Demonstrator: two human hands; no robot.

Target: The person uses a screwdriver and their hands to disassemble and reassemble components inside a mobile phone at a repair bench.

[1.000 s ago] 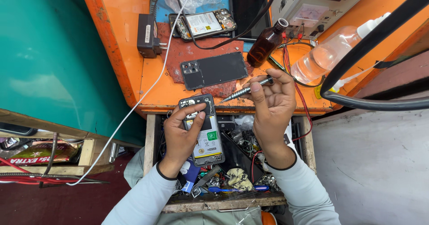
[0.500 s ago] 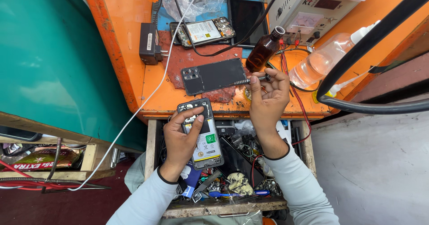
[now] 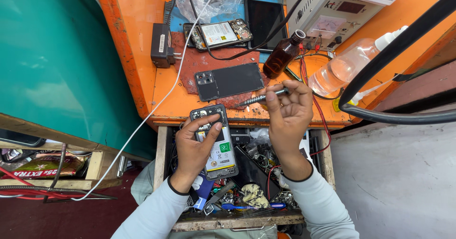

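An opened phone [image 3: 214, 141] lies face down over the open drawer [image 3: 161, 158], gripped by the left hand [image 3: 194, 146]. To its right, the right hand [image 3: 289, 113] pinches a metal screwdriver [image 3: 259, 99]. Farther off, a black back cover [image 3: 229, 81] rests on the orange bench [image 3: 142, 39].

Both forearms rise from the bottom of the frame in pale grey sleeves that end at the wrists. The left hand [image 3: 192, 149] sits left of centre, palm down, thumb and forefinger stretched up and to the right, the other fingers curled under in a grip. The right hand [image 3: 288, 111] is higher, just right of centre, back to the camera, its fingertips [image 3: 271, 95] pinched together at the upper left, wrist bent slightly.
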